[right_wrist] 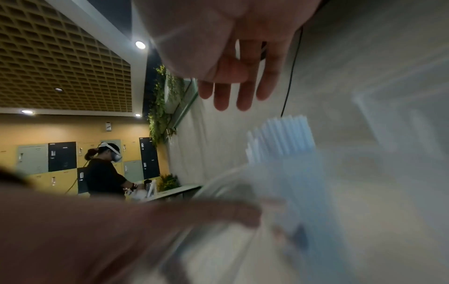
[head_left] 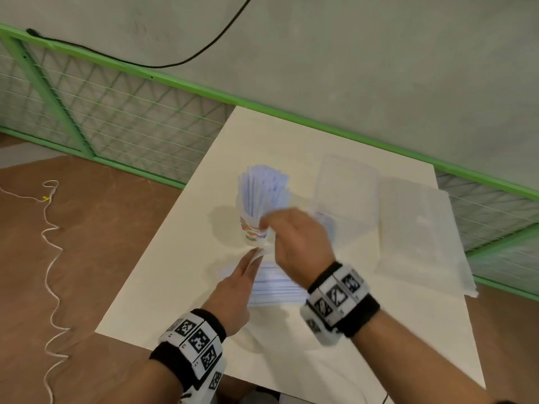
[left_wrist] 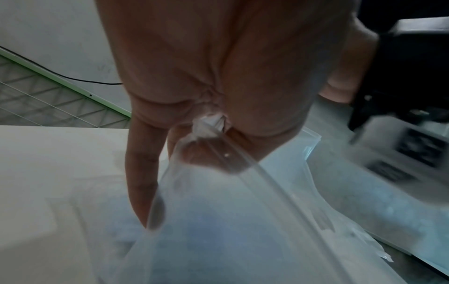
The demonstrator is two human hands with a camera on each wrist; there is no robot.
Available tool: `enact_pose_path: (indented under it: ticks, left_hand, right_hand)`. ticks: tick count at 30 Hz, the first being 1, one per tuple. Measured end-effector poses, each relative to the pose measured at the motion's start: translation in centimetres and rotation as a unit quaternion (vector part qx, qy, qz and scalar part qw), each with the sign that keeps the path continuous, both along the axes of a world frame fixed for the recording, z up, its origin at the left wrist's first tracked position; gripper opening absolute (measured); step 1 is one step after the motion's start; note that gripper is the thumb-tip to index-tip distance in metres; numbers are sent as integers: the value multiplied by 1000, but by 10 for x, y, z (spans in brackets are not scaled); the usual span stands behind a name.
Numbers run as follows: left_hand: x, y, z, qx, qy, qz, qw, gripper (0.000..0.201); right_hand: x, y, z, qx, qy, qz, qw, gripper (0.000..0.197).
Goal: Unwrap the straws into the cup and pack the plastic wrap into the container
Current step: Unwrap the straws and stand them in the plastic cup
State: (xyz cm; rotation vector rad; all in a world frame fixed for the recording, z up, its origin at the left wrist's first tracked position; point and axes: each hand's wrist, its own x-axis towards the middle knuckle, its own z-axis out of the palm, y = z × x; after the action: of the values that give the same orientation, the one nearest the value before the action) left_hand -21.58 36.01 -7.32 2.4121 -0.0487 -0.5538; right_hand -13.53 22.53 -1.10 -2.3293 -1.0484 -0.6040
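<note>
The step in hand looks like emptying a wrapped bundle of straws. To do it well, the person should keep one end of the clear plastic wrap (left_wrist: 209,192) anchored and draw the straws out lengthwise, rather than tearing across, so that none bend or scatter over the white tabletop (head_left: 175,287).

The left hand (head_left: 233,290) pinches a crumpled corner of that wrap between thumb and fingers, as the left wrist view shows, with the index finger reaching down beside it. The right hand (head_left: 294,240) hovers over the pack beside the cup; its fingers appear extended in the right wrist view (motion blur is heavy), and whether it grasps anything cannot be told.

The pale blue-and-white straws (head_left: 262,191) already freed stand upright, fanned out, in a printed paper cup (head_left: 252,230) near the middle of the table. The remaining wrapped straws (head_left: 277,287) lie flat between the wrists. A translucent plastic container (head_left: 347,188) sits behind, right of the cup, with a flat translucent lid (head_left: 420,237) beside it.
</note>
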Motion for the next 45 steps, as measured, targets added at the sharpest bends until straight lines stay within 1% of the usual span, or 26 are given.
enact_pose_path:
  ticks: [2, 3, 5, 7, 9, 11, 13, 17, 22, 26, 28, 31, 36, 40, 43, 45]
  left_hand:
    - [2, -5, -1, -4, -7, -8, 1000, 101]
    - [3, -7, -2, -22, -16, -17, 1000, 101]
    - [3, -12, -4, -55, -29, -36, 997, 103]
    - [3, -18, -4, -75, -38, -44, 996, 104]
    - [4, -25, -4, -87, -48, -52, 994, 104]
    - [4, -29, -6, -92, -55, -58, 993, 105]
    - [4, -31, -7, -95, -57, -60, 992, 105]
    - [3, -32, -8, -101, -60, -60, 991, 104]
    - [4, -26, -11, -91, -72, -61, 991, 103]
    - [4, -23, -12, -87, -76, -61, 991, 105]
    - [4, -22, -12, -87, -79, -60, 991, 104]
    - [4, -21, -10, -92, -82, -56, 991, 103]
    - [1, -20, -10, -92, -84, -44, 991, 102]
    - [0, -18, -10, -92, -83, -43, 991, 101]
    - [-1, -18, -10, -93, -81, -41, 992, 101]
    - [-2, -18, -10, -95, -80, -40, 991, 101]
  right_hand:
    - [-29, -12, -20, -54, 63, -15, 996, 26]
    - [-41, -18, -34, -101, 116, -25, 988, 23]
    - [-55, -29, -67, -202, 220, -47, 953, 23]
    - [-62, -40, -97, -278, 245, -80, 925, 35]
    - [-66, -47, -117, -311, 256, -102, 910, 51]
    - [-69, -50, -129, -319, 263, -120, 903, 59]
    - [-72, -49, -135, -313, 268, -130, 902, 61]
    - [-70, -44, -135, -298, 249, -155, 908, 56]
    - [-66, -40, -145, -342, 227, -177, 895, 36]
    - [-63, -35, -141, -354, 253, -183, 881, 29]
    - [-62, -33, -136, -363, 273, -168, 875, 31]
    - [-56, -32, -135, -382, 272, -158, 869, 36]
    - [-53, -26, -131, -414, 295, -170, 844, 31]
    - [-56, -22, -130, -440, 288, -175, 832, 26]
    - [-60, -20, -129, -445, 288, -174, 830, 19]
    - [-61, -19, -128, -438, 292, -167, 834, 20]
